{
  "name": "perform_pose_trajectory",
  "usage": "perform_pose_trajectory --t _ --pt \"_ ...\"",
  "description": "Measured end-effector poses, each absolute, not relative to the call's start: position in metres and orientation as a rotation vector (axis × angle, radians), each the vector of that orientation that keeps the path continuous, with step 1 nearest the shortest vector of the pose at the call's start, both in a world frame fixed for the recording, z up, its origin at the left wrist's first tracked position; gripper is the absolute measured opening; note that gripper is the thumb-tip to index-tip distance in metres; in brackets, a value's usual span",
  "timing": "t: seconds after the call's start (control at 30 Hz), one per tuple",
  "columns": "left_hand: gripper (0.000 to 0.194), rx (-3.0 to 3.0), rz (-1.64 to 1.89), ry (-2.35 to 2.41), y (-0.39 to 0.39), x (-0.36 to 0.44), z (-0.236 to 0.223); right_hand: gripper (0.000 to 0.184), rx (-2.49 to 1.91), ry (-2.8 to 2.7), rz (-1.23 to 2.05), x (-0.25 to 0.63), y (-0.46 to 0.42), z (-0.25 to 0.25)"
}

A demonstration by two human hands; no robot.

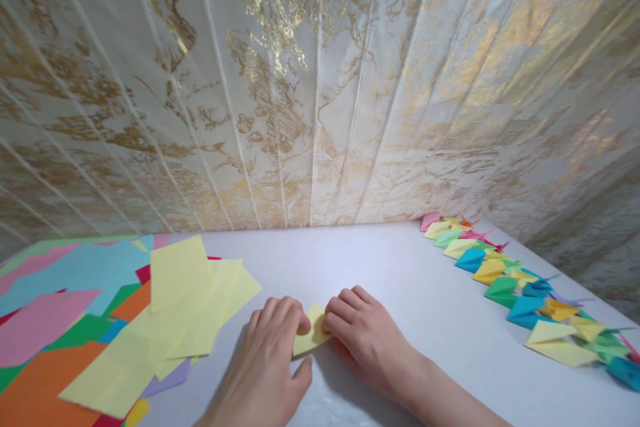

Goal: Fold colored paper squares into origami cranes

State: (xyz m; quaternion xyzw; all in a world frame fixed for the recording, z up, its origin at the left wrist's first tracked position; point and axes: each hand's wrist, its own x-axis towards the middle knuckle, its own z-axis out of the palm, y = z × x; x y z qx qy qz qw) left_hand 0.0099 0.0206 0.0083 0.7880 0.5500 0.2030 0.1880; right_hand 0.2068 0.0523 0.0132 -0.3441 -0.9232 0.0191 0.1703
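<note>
A small piece of folded pale yellow paper point(311, 336) lies on the white table between my two hands, with a pointed tip facing away from me. My left hand point(273, 354) has its curled fingers on the paper's left side, its thumb a little apart near the lower edge. From the other side, my right hand point(363, 330) grips the right end of the paper with bent fingers; its thumb is mostly hidden beneath them. Both hands cover parts of the paper, so its full shape cannot be made out.
Loose pale yellow sheets point(185, 307) lie to the left, over overlapping coloured papers point(55, 360). Along the right side run rows of folded paper cranes point(537, 310) in several colours. A pale curtain with gold patterns point(300, 94) hangs behind the white table point(320, 250).
</note>
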Motion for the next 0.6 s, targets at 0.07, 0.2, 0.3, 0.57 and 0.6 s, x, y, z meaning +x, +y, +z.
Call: perform_pose_trajectory --t 0.07,0.2,0.3,0.57,0.6 --pt "0.017 2.255 0.579 1.548 0.023 0.008 0.01 0.014 -1.001 -2.568 0.287 0.21 0.055 0.014" --pt "0.011 2.303 0.624 1.54 0.032 0.003 0.01 0.011 -1.124 -2.388 0.633 0.214 0.06 0.016" --pt "0.019 2.272 0.636 1.595 0.039 0.0 0.008 0.017 -1.29 -2.283 0.645 0.211 0.061 0.017" --pt "0.018 2.314 0.64 1.646 0.042 0.001 0.003 0.02 -1.44 -2.277 0.524 0.204 0.068 0.014" --pt "0.017 2.321 0.635 1.649 0.042 0.002 0.003 0.02 -1.445 -2.284 0.508 0.204 0.069 0.014"
